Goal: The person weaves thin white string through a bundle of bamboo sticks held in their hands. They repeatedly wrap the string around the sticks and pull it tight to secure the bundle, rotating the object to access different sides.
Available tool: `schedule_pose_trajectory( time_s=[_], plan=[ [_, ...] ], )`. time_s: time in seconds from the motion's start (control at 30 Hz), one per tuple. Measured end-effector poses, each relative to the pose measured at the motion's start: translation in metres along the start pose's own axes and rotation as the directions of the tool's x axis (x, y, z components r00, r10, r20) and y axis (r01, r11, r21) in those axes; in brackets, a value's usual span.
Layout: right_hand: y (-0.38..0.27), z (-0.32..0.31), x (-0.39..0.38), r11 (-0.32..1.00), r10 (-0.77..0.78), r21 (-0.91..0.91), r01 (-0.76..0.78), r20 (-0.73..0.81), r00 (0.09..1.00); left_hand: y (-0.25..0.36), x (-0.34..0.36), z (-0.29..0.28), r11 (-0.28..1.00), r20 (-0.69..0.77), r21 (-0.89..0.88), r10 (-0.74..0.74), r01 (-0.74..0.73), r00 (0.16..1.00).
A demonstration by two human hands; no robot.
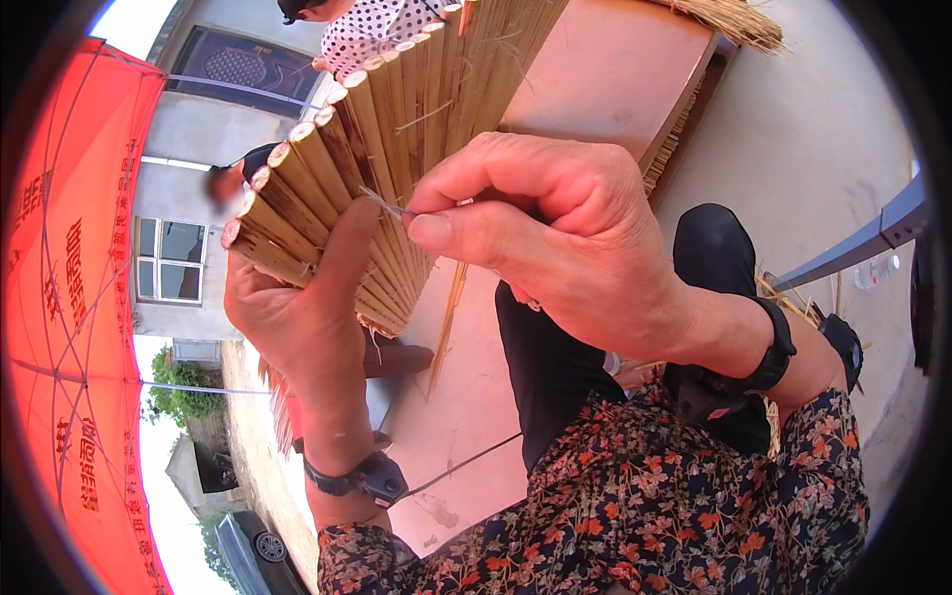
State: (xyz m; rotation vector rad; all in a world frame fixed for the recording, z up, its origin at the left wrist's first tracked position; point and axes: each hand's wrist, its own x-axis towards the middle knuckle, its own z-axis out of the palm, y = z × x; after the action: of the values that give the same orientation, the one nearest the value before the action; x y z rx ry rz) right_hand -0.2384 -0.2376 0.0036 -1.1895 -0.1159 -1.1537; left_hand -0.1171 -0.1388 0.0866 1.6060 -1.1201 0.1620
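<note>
A panel of tan reed stalks (426, 119), laid side by side with their pale cut ends in a row, stands raised in front of me. My left hand (297, 322) grips its near left edge, the thumb lying across the stalks and most fingers hidden behind. Close to that thumb, my right hand (575, 248) is closed in a pinch, thumb against forefinger. From the pinch a thin, pale, see-through thread (384, 202) reaches toward the left thumb tip and the stalks. Where it ends among the stalks is hard to make out.
Behind the panel is a pinkish board (610, 79), with a straw bundle (734, 20) at its far end. A person in a dotted top (382, 30) is beyond. A blue-grey metal bar (853, 238) and a clear bottle (877, 270) are at right; a red canopy (74, 297) hangs left.
</note>
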Motion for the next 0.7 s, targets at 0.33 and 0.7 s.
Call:
schedule_pose_trajectory(
  time_s=[0.33, 0.7],
  plan=[
    [-0.013, -0.031, -0.037, 0.984, -0.093, 0.137, 0.114, -0.154, 0.984, -0.006, -0.001, -0.001, 0.997, -0.016, 0.078, 0.003, -0.002, 1.000],
    [-0.032, -0.048, -0.062, 0.924, -0.370, -0.189, 0.333, -0.221, 0.902, -0.005, -0.002, 0.007, 0.998, -0.001, 0.053, 0.046, -0.046, 0.999]
  ],
)
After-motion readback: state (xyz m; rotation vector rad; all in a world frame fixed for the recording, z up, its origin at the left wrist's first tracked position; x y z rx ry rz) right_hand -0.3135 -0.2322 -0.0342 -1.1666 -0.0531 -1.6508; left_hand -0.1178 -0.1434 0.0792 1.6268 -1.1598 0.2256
